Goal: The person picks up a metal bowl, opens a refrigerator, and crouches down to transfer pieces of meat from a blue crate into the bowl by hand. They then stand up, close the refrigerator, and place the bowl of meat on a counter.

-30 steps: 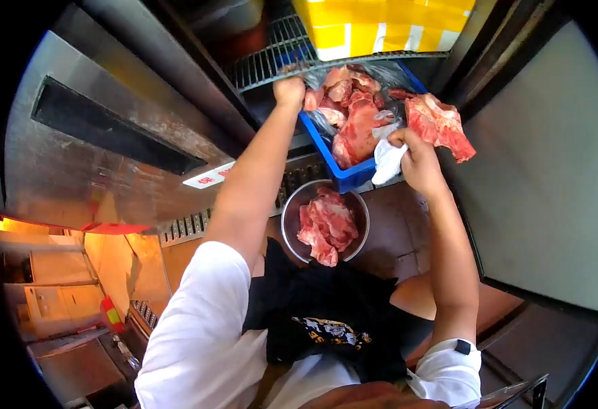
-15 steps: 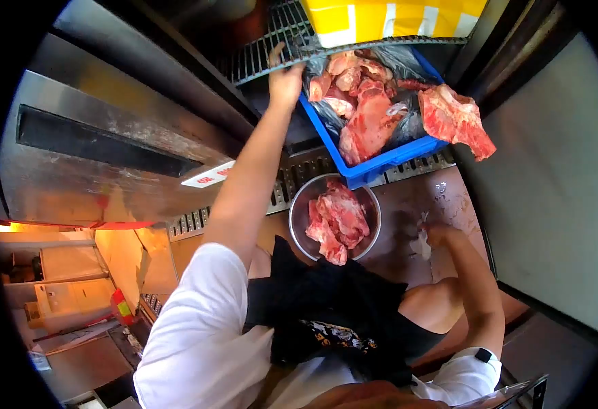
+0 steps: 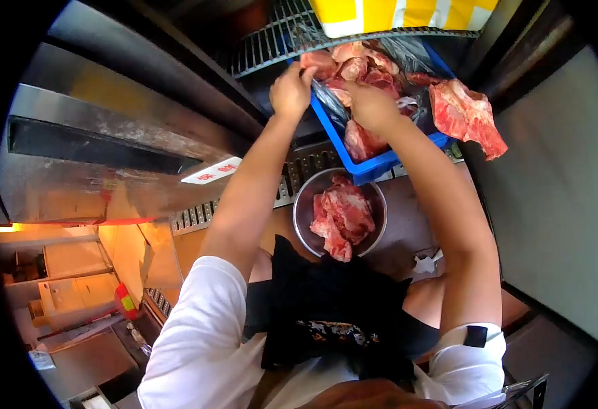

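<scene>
A blue crate [image 3: 369, 172] lined with dark plastic holds several chunks of raw meat. At its left rim, my left hand [image 3: 291, 92] is closed on the edge of a pale pink piece of meat [image 3: 318, 63]. My right hand [image 3: 375, 108] reaches into the crate, back of the hand up, with its fingertips against the meat and partly hidden. A large slab of meat [image 3: 466, 117] hangs over the crate's right side. Below the crate, a round metal bowl [image 3: 383, 232] on the floor contains reddish raw meat [image 3: 345, 211].
Above the crate is a wire shelf [image 3: 265, 53] bearing a yellow-and-white box [image 3: 401, 15]. Steel doors [image 3: 108, 153] stand at left, a grey panel [image 3: 558, 198] at right. A crumpled white scrap [image 3: 425, 264] lies on the floor near my right knee.
My right hand has left the white scrap on the floor and moved up into the crate. My left hand has come from the wire shelf to the meat, and that piece has shifted up.
</scene>
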The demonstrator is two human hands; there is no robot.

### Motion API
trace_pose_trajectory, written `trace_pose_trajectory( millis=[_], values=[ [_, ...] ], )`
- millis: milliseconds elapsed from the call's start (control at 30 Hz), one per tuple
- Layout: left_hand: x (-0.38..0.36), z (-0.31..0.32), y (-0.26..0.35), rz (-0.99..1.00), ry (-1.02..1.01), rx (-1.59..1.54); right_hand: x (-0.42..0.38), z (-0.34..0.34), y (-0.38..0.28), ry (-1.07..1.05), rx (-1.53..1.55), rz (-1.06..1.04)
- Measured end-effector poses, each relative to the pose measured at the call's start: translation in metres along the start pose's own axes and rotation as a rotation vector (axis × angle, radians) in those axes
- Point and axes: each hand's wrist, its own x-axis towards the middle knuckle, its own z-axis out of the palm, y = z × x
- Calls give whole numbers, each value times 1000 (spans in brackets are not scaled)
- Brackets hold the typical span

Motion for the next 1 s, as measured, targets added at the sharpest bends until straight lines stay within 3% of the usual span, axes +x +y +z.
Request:
trace_pose_trajectory(
  millis=[33,100,233,267,333,400,433,500,533,600,733,833,900,967,1000],
  values=[
    [5,1,2,-48,31,51,7,3,-4,3,-2,6],
    [13,6,9,-118,44,68,18,11,-13,-240,-204,107],
    [10,17,13,-217,59,40,15,14,-12,-191,-167,125],
    [5,22,11,-128,128,-53,16,1,-15,-189,-174,123],
    [-4,22,9,-21,166,-134,20,-21,-16,-31,-198,88],
    [-13,26,8,29,182,-259,35,-26,6,430,-166,101],
    [-16,33,6,61,197,-281,44,-30,22,449,-175,142],
    [-17,34,8,32,164,-279,72,-25,61,91,-176,353],
    [-17,34,8,25,138,-263,78,-28,64,98,-179,365],
    [-15,34,9,21,108,-240,86,-34,66,-206,-215,331],
    [-14,34,8,17,108,-253,92,-27,81,-61,-307,249],
    [-14,31,9,-24,56,-203,106,-50,103,-213,-187,192],
    [-12,30,10,-29,100,-209,61,-114,21,-327,-163,335],
    [-10,31,8,-84,55,-248,42,-120,24,-115,-406,249],
    [-7,33,6,-55,83,-239,25,-122,21,-106,-445,284]
  ],
)
